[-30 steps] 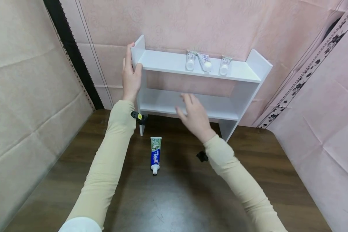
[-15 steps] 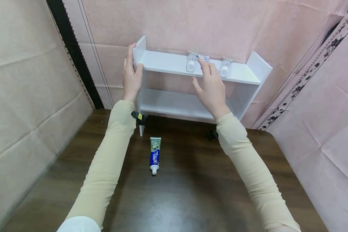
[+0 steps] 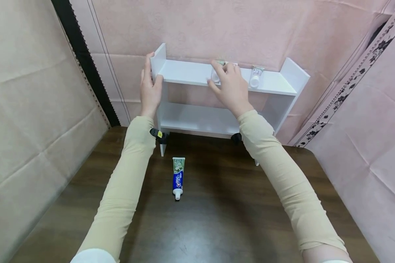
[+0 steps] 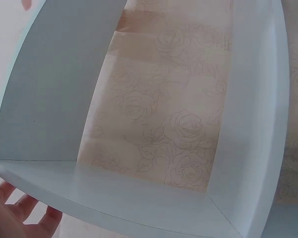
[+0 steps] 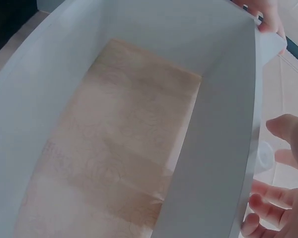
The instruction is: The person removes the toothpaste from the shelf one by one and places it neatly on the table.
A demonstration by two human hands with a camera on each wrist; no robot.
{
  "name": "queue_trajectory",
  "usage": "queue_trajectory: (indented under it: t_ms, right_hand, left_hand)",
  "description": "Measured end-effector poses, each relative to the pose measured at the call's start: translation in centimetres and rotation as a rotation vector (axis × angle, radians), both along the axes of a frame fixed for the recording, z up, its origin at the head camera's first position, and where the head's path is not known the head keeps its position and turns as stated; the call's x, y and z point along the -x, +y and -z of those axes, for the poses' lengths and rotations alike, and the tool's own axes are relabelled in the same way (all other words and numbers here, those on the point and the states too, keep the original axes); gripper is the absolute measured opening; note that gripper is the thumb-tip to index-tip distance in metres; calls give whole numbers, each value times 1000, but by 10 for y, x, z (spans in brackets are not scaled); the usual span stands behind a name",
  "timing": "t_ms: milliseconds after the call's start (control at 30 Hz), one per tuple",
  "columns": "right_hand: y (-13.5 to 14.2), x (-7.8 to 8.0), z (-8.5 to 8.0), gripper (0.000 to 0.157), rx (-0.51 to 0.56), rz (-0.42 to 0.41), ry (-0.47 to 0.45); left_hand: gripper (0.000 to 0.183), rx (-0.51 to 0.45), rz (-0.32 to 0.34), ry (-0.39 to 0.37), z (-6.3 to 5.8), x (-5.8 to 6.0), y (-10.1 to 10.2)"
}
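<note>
A white two-tier shelf [image 3: 194, 118] stands at the back of the table. My left hand [image 3: 150, 91] grips its left side panel, thumb at the front edge and fingers on the outer side. Over the upper board, my right hand [image 3: 233, 89] has its fingers bent and spread apart around the left toothpaste tube [image 3: 215, 77]; in the right wrist view a white cap [image 5: 264, 157] shows beside its thumb. A middle tube is mostly hidden behind this hand. To its right lies another toothpaste tube [image 3: 256, 77]. A blue and green toothpaste tube [image 3: 178, 179] lies on the table.
The dark wooden table [image 3: 197, 223] extends in front of the shelf. Pink patterned cloth [image 3: 230, 29] hangs close behind it, and pale cloth walls [image 3: 36, 91] enclose both sides.
My right hand has risen from before the lower board to the upper one, reached the middle tube, then shifted left toward the left tube. My left hand has stayed on the side panel.
</note>
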State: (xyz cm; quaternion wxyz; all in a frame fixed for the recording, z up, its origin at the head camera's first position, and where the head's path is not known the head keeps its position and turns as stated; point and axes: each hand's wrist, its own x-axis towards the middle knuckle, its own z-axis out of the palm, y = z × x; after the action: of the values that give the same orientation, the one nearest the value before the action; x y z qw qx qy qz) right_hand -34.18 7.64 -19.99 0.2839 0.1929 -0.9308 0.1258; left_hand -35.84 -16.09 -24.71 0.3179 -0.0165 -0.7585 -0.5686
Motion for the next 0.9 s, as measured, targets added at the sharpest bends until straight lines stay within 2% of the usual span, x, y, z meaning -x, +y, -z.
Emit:
queue_trajectory:
  t_ms: [400, 733, 900]
  right_hand:
    - [-6, 0, 3, 50, -21, 51, -9]
    - [-7, -3, 22, 37, 74, -50, 166]
    - [-7, -3, 25, 30, 131, -82, 224]
  left_hand:
    - [62, -7, 9, 4, 1, 0, 0]
    - [63, -2, -3, 17, 1, -1, 0]
    - [62, -5, -2, 9, 0, -1, 1]
